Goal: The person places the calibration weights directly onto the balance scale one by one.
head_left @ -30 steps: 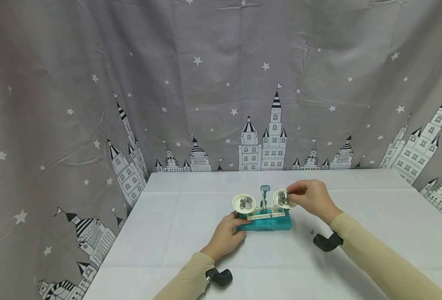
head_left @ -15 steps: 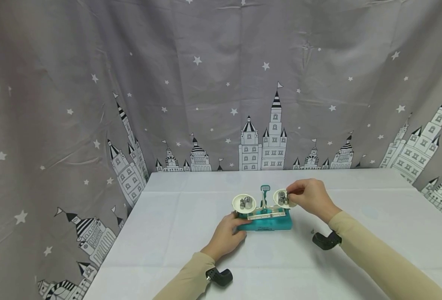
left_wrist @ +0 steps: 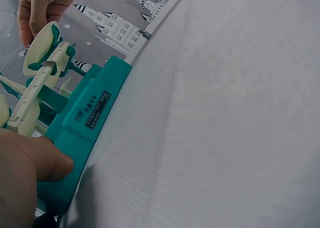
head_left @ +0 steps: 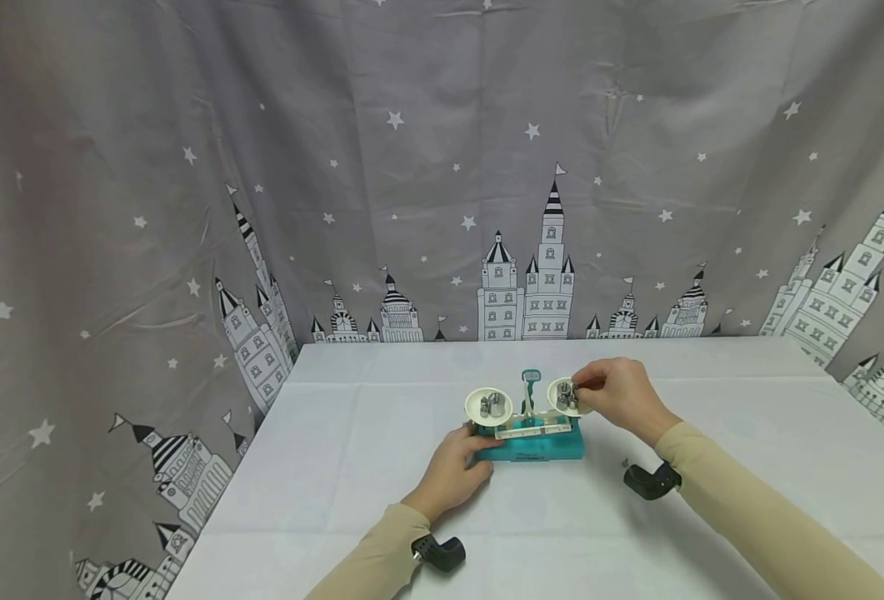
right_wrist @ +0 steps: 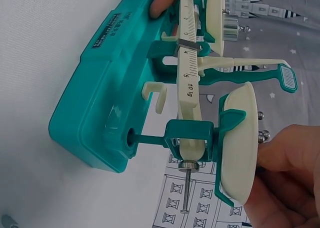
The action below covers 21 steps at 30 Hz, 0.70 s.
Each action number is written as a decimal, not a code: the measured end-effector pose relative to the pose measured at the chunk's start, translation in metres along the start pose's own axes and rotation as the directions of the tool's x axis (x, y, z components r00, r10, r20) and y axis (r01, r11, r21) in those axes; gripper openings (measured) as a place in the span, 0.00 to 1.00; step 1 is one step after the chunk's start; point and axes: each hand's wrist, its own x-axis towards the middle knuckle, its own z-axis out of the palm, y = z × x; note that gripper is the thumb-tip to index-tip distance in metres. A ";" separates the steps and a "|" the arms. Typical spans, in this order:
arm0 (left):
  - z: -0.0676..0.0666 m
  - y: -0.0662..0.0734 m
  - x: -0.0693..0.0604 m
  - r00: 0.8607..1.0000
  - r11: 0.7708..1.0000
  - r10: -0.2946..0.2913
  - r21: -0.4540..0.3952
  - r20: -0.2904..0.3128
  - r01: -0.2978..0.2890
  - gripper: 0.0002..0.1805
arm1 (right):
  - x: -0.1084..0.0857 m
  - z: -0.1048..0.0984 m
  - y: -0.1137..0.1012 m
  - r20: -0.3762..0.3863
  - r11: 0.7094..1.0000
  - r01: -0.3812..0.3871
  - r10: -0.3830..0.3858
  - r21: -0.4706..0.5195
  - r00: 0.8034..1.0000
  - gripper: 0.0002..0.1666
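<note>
A teal balance scale (head_left: pixel 529 448) with two cream pans stands on the white table. My left hand (head_left: pixel 452 473) grips the left end of its base; in the left wrist view the thumb (left_wrist: pixel 56 163) presses on the base's front. My right hand (head_left: pixel 621 396) is at the right pan (right_wrist: pixel 237 143) and pinches a small metal weight (head_left: pixel 576 388) at the pan's edge, mostly hidden by the fingers. Several metal weights (head_left: pixel 564 395) sit in that pan. The left pan (head_left: pixel 472 410) carries metal weights (head_left: pixel 496 405) as well. A sliding rider (right_wrist: pixel 188 45) sits on the ruled beam.
A small grey piece (head_left: pixel 625 463) lies on the table (head_left: pixel 322 467) to the right of the scale, below my right wrist. Behind the table's far edge hangs a grey curtain (head_left: pixel 412 167) printed with castles and stars. Each wrist bears a black camera (head_left: pixel 438 553).
</note>
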 end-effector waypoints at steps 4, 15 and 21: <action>0.000 0.000 0.000 1.000 1.000 0.002 -0.004 -0.001 -0.002 0.18 | 0.000 0.000 0.000 0.004 1.000 0.003 -0.003 0.000 1.000 0.08; 0.000 -0.001 0.000 1.000 1.000 -0.010 -0.011 -0.006 0.010 0.18 | 0.001 0.000 -0.001 0.003 1.000 0.008 -0.008 -0.008 1.000 0.08; 0.000 -0.001 0.000 1.000 1.000 -0.002 0.001 0.000 0.002 0.18 | -0.005 -0.004 0.003 -0.071 0.999 0.032 -0.033 -0.024 0.997 0.07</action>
